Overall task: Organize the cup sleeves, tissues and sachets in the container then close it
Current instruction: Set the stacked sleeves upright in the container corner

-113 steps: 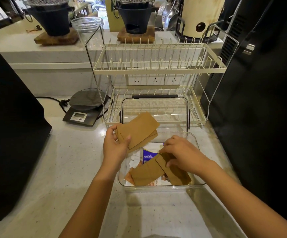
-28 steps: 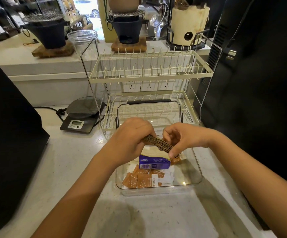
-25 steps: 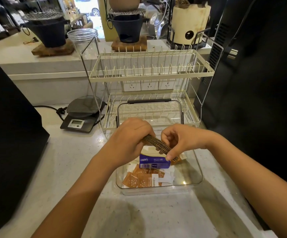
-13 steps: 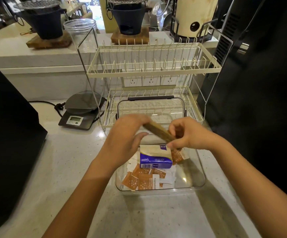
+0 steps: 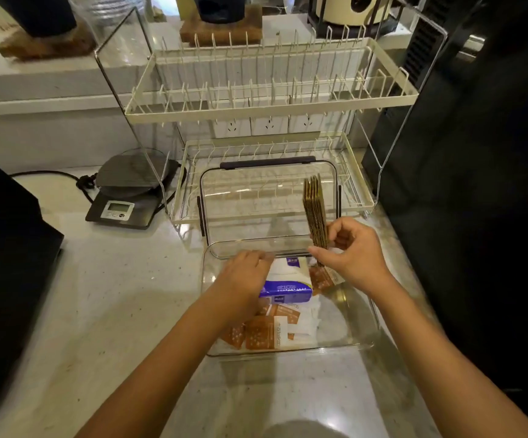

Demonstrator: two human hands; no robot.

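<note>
A clear plastic container (image 5: 359, 338) sits on the counter in front of me. Its clear lid (image 5: 269, 210) with a dark handle stands upright behind it. My right hand (image 5: 355, 252) holds a stack of brown cardboard cup sleeves (image 5: 314, 210) upright on edge over the container's back right corner. My left hand (image 5: 243, 279) reaches into the container and rests on a blue and white tissue pack (image 5: 288, 284). Orange and white sachets (image 5: 264, 331) lie on the container floor near the front left.
A cream two-tier wire dish rack (image 5: 269, 102) stands right behind the container. A digital scale (image 5: 126, 197) with a cable sits to the left. Black appliances (image 5: 477, 184) flank the counter on the right and on the left (image 5: 0, 248).
Both hands held the sleeve stack slanted above the container. Now only my right hand holds it, turned upright at the right, and my left hand has dropped onto the tissue pack.
</note>
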